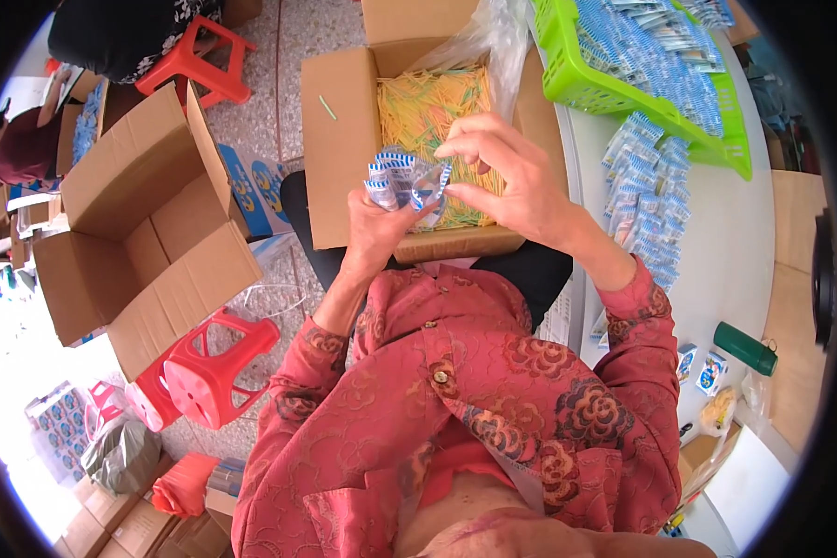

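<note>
My left hand (378, 228) is closed round a bunch of small clear plastic packets (395, 175) with blue-and-white striped ends. One packet at the bunch's right side gapes at its striped edge. Just right of it is my right hand (507, 177), its thumb and forefinger apart and the other fingers curled. The thumb tip meets the packet's striped edge; I see nothing held in this hand. Both hands are above an open cardboard box (339, 149) at my lap. Inside lie many thin yellow, orange and green sticks (428, 102) in a clear plastic liner (500, 46).
On the white table (725, 232) at right lie strips of packets (646, 200), a green basket (567, 70) full of packets and a dark green bottle (746, 349). At left stand an open cardboard box (144, 228) and red stools (215, 367). Another person (120, 37) sits at upper left.
</note>
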The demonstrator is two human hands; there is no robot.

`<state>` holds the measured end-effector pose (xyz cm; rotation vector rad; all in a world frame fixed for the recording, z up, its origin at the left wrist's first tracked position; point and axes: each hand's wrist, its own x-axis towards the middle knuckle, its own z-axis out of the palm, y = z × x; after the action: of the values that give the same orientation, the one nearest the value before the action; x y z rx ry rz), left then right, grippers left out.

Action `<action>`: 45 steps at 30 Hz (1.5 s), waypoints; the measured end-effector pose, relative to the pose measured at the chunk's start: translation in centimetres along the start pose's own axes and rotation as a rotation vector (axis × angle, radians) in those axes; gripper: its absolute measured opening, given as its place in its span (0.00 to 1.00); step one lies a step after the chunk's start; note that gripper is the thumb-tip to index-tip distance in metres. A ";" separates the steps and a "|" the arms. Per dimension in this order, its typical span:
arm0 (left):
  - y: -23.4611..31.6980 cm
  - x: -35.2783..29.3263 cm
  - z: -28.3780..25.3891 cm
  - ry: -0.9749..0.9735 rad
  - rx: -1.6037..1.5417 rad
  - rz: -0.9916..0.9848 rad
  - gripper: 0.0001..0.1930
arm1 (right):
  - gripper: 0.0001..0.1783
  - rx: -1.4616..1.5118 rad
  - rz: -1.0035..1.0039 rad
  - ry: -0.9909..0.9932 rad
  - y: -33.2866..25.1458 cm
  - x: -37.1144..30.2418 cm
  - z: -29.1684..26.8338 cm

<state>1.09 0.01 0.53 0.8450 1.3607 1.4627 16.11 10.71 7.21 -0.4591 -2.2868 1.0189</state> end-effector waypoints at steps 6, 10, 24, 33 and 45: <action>-1.1 0.6 0.1 0.002 -0.084 -0.019 0.09 | 0.09 -0.231 -0.219 -0.043 0.9 -0.5 0.8; -0.8 0.9 -0.3 0.039 -0.069 -0.043 0.11 | 0.09 0.064 -0.062 -0.091 1.9 1.7 0.2; -1.7 0.5 -2.5 0.144 -0.124 -0.035 0.10 | 0.09 -0.520 0.766 -0.633 27.0 -7.3 12.5; -2.5 0.1 -3.2 0.102 -0.068 -0.125 0.09 | 0.12 -0.517 0.998 -0.482 26.7 -8.8 15.2; -2.4 0.3 -3.4 0.104 -0.063 -0.138 0.09 | 0.11 -0.573 1.103 -0.412 26.5 -8.8 15.9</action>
<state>-1.74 -0.95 -2.41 0.6303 1.4137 1.4505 14.67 14.42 -24.70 -2.0632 -2.6628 0.9157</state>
